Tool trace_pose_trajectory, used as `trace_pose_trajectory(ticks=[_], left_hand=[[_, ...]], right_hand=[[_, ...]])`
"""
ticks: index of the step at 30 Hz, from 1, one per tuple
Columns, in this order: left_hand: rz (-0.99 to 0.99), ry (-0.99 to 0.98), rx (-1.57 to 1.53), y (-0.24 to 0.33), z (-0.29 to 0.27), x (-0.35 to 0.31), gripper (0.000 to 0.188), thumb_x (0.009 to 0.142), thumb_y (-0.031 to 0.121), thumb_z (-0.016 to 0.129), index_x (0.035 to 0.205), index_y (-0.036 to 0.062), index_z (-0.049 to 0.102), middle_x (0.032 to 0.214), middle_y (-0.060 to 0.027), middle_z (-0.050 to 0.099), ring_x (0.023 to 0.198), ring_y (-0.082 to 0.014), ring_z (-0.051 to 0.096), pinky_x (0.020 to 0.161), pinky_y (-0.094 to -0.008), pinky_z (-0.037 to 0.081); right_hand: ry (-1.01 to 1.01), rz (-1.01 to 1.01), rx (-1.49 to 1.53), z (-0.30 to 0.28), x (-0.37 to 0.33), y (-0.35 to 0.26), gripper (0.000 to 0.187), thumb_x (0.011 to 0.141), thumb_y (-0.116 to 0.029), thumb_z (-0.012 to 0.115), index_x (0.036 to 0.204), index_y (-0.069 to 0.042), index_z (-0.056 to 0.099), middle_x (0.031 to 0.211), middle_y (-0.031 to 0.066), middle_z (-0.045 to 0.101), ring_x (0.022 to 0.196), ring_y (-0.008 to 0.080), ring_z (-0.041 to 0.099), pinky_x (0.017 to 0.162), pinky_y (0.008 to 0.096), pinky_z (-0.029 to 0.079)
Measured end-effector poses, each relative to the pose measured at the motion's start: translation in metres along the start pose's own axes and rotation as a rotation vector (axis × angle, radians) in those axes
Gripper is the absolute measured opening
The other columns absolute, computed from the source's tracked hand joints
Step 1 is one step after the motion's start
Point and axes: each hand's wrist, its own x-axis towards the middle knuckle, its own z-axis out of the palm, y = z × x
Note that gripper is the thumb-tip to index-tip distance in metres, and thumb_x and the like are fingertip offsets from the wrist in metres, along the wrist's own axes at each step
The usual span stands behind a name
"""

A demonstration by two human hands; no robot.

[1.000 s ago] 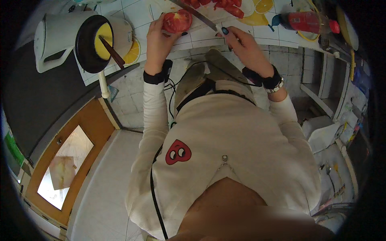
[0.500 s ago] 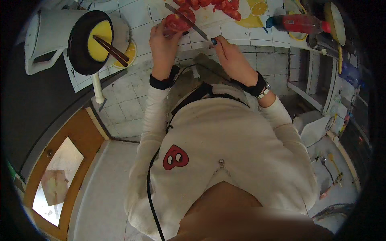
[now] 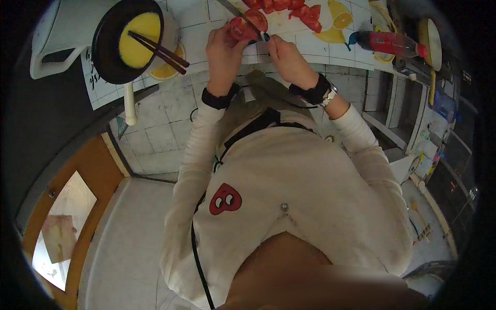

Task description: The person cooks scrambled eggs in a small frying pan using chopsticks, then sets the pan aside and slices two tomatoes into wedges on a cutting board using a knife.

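My left hand [image 3: 223, 58] grips a cut red tomato [image 3: 241, 30] at the counter's near side, fingers curved round its left and near edges. A knife [image 3: 235, 10] lies slanted across the tomato, its blade pointing to the far left and its tip out of the picture. The knife's handle is in my closed right hand [image 3: 290, 63], mostly hidden by the fingers. Beyond the tomato, several chopped tomato pieces [image 3: 310, 19] rest on the work surface.
A dark bowl [image 3: 106, 57] of yellow liquid, with brown chopsticks [image 3: 165, 53] across its rim, stands left beside a white jug [image 3: 62, 49]. A bottle of dark red liquid [image 3: 388, 44] lies at the right. Yellow citrus-patterned areas [image 3: 341, 19] mark the white tiled counter [image 3: 206, 11].
My right hand has come closer to my left, and the knife has slid forward and left across the tomato. The whole view has shifted slightly.
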Motion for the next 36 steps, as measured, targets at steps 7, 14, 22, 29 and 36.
trace_pose_trajectory(ticks=[7, 14, 22, 29, 36], left_hand=[[-0.055, -0.108, -0.094, -0.011, -0.005, 0.008, 0.057, 0.067, 0.004, 0.081, 0.118, -0.0010, 0.056, 0.106, -0.0154, 0.061, 0.095, -0.0287, 0.063, 0.079, -0.0352, 0.052], [0.122, -0.104, 0.023, -0.006, -0.003, 0.004, 0.059, 0.070, 0.002, 0.079, 0.122, -0.0001, 0.050, 0.111, -0.0161, 0.055, 0.099, -0.0296, 0.061, 0.084, -0.0346, 0.051], [0.030, 0.047, -0.020, 0.005, 0.010, 0.008, 0.061, 0.072, 0.008, 0.080, 0.125, 0.0013, 0.051, 0.110, -0.0161, 0.059, 0.093, -0.0267, 0.063, 0.080, -0.0345, 0.052], [0.029, -0.108, 0.185, 0.017, -0.010, 0.012, 0.038, 0.084, 0.013, 0.069, 0.120, 0.0025, 0.060, 0.101, -0.0163, 0.060, 0.085, -0.0264, 0.063, 0.072, -0.0333, 0.052], [-0.054, 0.038, 0.134, 0.015, 0.001, -0.001, 0.025, 0.087, 0.011, 0.065, 0.109, -0.0010, 0.066, 0.090, -0.0149, 0.062, 0.081, -0.0261, 0.064, 0.068, -0.0332, 0.052]], right_hand=[[-0.077, 0.197, -0.118, 0.005, -0.010, 0.010, 0.024, 0.101, -0.019, 0.040, 0.094, 0.003, 0.046, 0.068, 0.0294, 0.058, 0.066, 0.0496, 0.056, 0.058, 0.0543, 0.045], [-0.025, 0.011, -0.096, -0.011, 0.014, 0.041, 0.023, 0.099, -0.021, 0.042, 0.096, 0.000, 0.050, 0.070, 0.0259, 0.059, 0.067, 0.0463, 0.058, 0.060, 0.0523, 0.046], [-0.030, 0.018, -0.083, -0.015, -0.002, 0.056, 0.024, 0.100, -0.021, 0.043, 0.096, 0.001, 0.051, 0.074, 0.0237, 0.060, 0.069, 0.0443, 0.057, 0.061, 0.0468, 0.045], [0.023, 0.031, 0.210, -0.031, 0.004, 0.036, 0.021, 0.098, -0.018, 0.044, 0.097, 0.003, 0.049, 0.073, 0.0253, 0.059, 0.071, 0.0462, 0.056, 0.060, 0.0491, 0.043], [-0.074, 0.155, 0.154, -0.034, -0.025, 0.003, 0.023, 0.099, -0.019, 0.043, 0.093, 0.003, 0.047, 0.067, 0.0261, 0.056, 0.066, 0.0474, 0.055, 0.057, 0.0518, 0.041]])
